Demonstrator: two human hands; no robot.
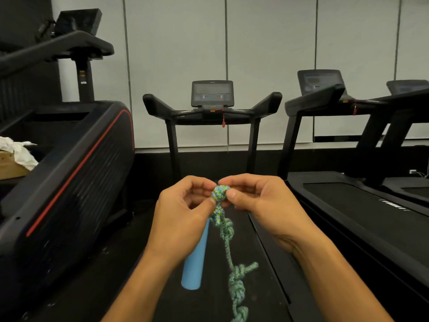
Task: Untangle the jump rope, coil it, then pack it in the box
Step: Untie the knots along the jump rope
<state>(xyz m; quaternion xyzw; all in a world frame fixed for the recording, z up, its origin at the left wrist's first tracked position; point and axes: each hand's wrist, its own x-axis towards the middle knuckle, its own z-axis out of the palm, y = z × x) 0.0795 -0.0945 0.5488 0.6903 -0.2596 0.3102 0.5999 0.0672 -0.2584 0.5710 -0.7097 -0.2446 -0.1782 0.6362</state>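
Up in front of the chest, both hands work at one tight knot [220,193] in the braided green-and-blue jump rope [228,247]. The left hand [183,210] pinches the knot's left side between thumb and curled fingers, and the right hand [257,201] nips its right side with thumb and forefinger, so both are closed on the rope. Below the knot the rope hangs straight down, lumpy with several more knots, and runs out of view at the bottom edge. A light blue handle [195,263] hangs beside it, seemingly from under the left palm, though the join is hidden. Everything is held in the air above the dark belt of a treadmill [212,108], well short of its console. More treadmills stand to the right.
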